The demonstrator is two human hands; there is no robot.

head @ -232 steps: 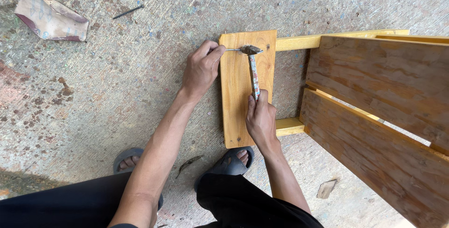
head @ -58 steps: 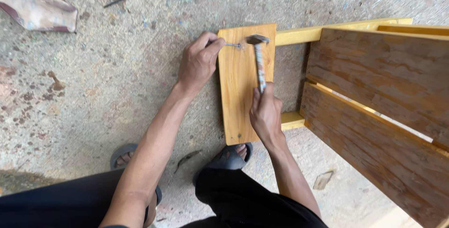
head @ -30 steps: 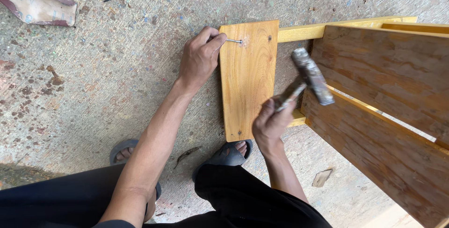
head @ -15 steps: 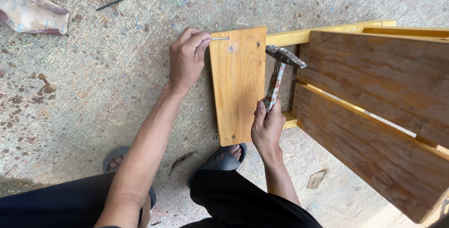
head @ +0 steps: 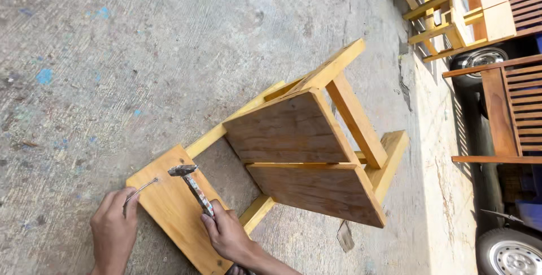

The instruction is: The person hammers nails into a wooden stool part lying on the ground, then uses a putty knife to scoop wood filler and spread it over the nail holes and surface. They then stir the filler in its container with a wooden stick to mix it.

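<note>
Pinching nail at board edge | hammer above

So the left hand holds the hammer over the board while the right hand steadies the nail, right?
Not quite: the hands are swapped. In the head view the right hand holds the hammer over the board, while the left hand steadies the nail near the board's edge.
</note>
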